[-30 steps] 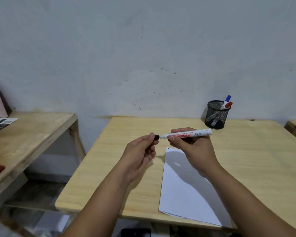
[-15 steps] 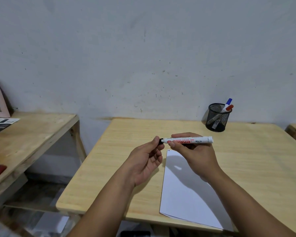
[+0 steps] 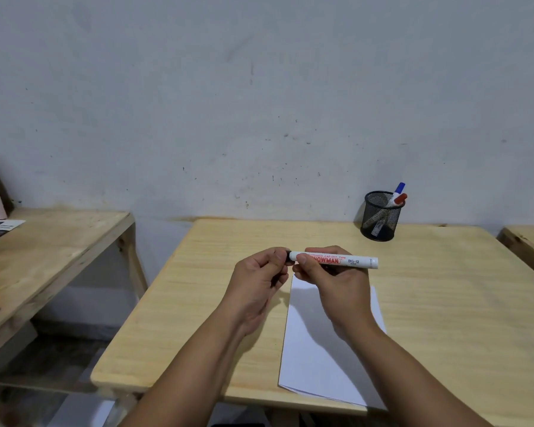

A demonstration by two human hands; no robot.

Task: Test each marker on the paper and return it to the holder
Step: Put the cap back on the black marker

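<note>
1. Right hand (image 3: 336,282) grips a white-barrelled marker with red lettering (image 3: 339,261), held level, just above the far end of a white paper sheet (image 3: 318,359) that lies under both wrists on the pale wooden table (image 3: 444,303).
2. Left hand (image 3: 259,278) pinches the marker's black end (image 3: 288,256); fingers curled round it. The two hands sit together, almost touching at that end.
3. Black wire-mesh holder (image 3: 381,217) stands beyond the right hand, well apart, near the wall. Two markers lean in it: a blue-capped one (image 3: 399,188) and a red-capped one (image 3: 399,199).
4. Progress, as a judgement: early or mid-task. One marker is out and in hand; at least two wait in the holder. No ink mark is visible on the exposed paper, so this marker looks untested.
5. Left to do: mark the paper, cap, return it to the holder, then repeat for the others.
6. Hard to make out: whether the black end is a cap coming off, going on, or the bare tip, since the left fingers cover it.
7. Part of the sheet is masked by the forearms and their shadow; marks there cannot be ruled out. The mesh blurs what else is in the holder.
</note>
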